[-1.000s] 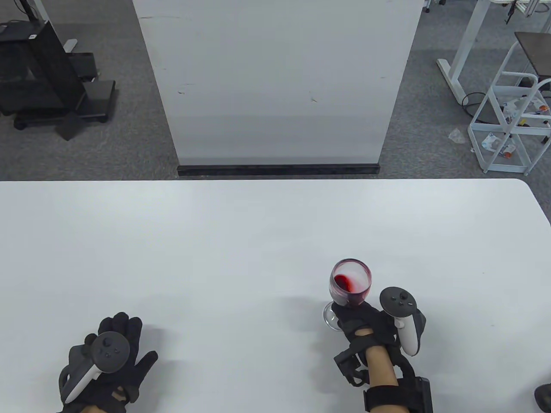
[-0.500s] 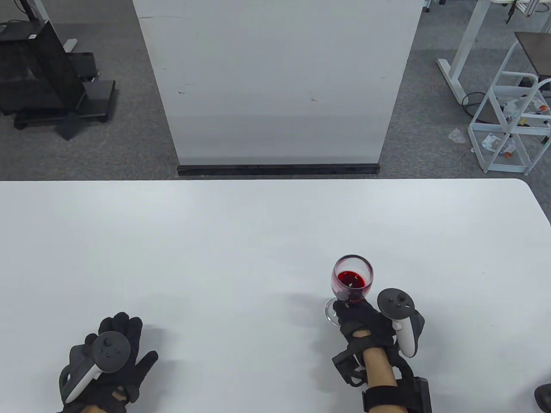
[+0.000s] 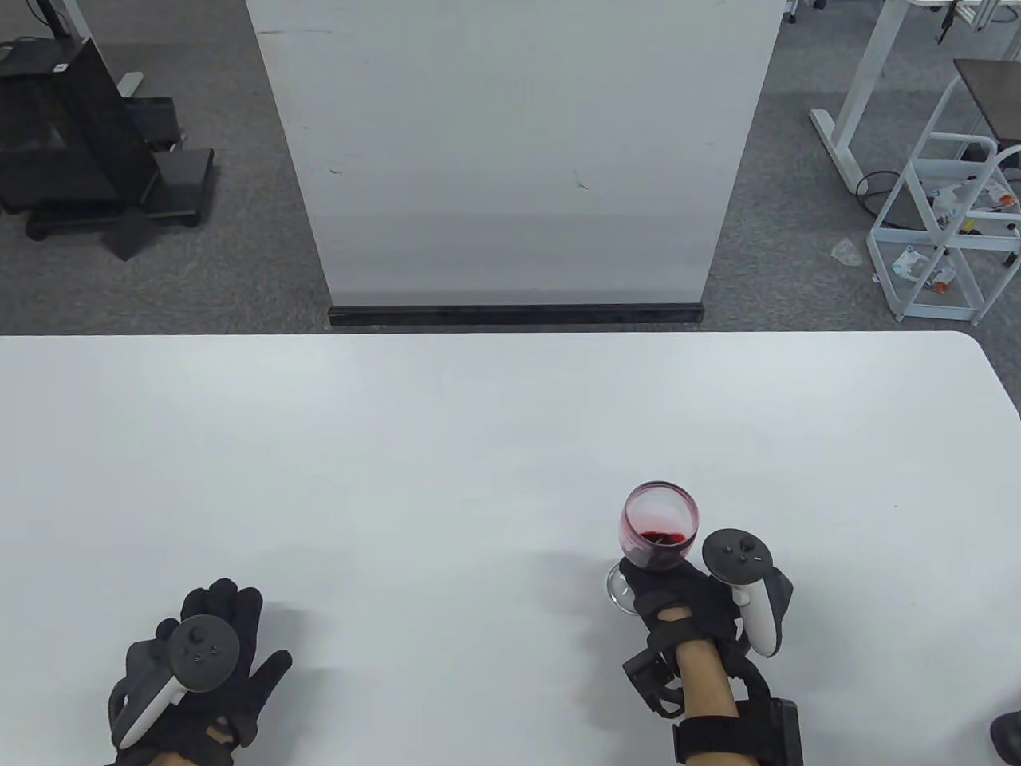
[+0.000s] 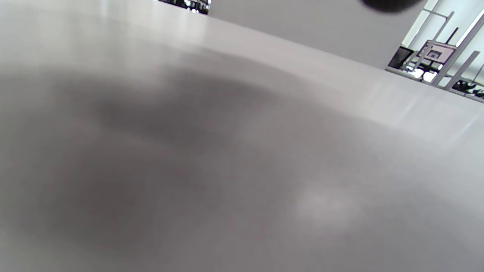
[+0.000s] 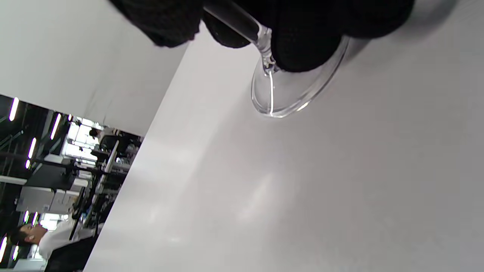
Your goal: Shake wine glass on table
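Right hand [image 3: 678, 594] gripping the wine glass [image 3: 659, 528] by its stem, foot on the tabletop [image 3: 447, 447]; bowl now shifted slightly right, red wine sloshed toward the near side. Bowl sitting just beyond the fingers [image 5: 306, 45]. Left hand [image 3: 199, 670] resting flat, fingers spread, well apart.

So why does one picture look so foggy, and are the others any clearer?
Left wrist view: almost all blurred table under a soft dark shadow. Right wrist view: sharper, glare on the wine glass foot. Table view: evenly lit and sharp, faint shadows by both hands.
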Available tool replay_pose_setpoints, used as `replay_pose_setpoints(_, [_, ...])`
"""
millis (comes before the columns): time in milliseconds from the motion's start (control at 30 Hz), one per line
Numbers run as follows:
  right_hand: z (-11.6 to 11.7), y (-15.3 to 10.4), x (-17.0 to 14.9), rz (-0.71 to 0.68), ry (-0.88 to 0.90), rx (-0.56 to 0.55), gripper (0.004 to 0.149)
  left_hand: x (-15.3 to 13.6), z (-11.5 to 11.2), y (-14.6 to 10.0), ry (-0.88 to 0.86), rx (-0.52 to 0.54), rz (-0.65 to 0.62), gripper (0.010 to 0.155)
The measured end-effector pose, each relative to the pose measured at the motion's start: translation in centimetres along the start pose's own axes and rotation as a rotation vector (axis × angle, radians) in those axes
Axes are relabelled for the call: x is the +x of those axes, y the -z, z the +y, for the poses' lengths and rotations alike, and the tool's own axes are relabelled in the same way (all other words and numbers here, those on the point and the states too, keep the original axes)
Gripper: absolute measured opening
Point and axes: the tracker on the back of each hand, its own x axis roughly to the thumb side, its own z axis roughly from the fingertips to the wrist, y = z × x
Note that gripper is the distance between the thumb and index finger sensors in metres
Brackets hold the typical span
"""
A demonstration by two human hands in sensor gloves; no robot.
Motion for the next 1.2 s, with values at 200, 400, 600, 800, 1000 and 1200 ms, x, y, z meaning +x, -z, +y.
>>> replay_pose_setpoints(200, [-0.54,-0.04,0.24,0.035,-0.013,0.119,0.053,-0.04,0.06,-0.06,-0.006,0.005,-0.003,0.08])
replay_pose_setpoints(400, [0.08,0.05,0.2,0.007,0.027,0.103,0.055,0.04,-0.06,0.02,0.003,-0.006,-0.002,0.08])
replay_pose_setpoints(600, [0.22,0.06,0.1,-0.01,-0.033,-0.001,0.054,0.03,-0.03,-0.02,0.001,-0.002,-0.001,0.08])
replay_pose_setpoints(800, [-0.27,0.13,0.19,0.007,-0.052,0.082,0.054,0.0,0.05,-0.1,-0.006,0.004,-0.003,0.08])
replay_pose_setpoints(1000, [-0.18,0.19,0.1,0.005,-0.019,0.058,0.055,0.02,-0.06,0.03,-0.002,-0.004,-0.003,0.08])
replay_pose_setpoints(1200, [-0.22,0.16,0.14,0.005,-0.01,0.066,0.055,0.02,-0.05,0.02,-0.002,-0.003,-0.002,0.08])
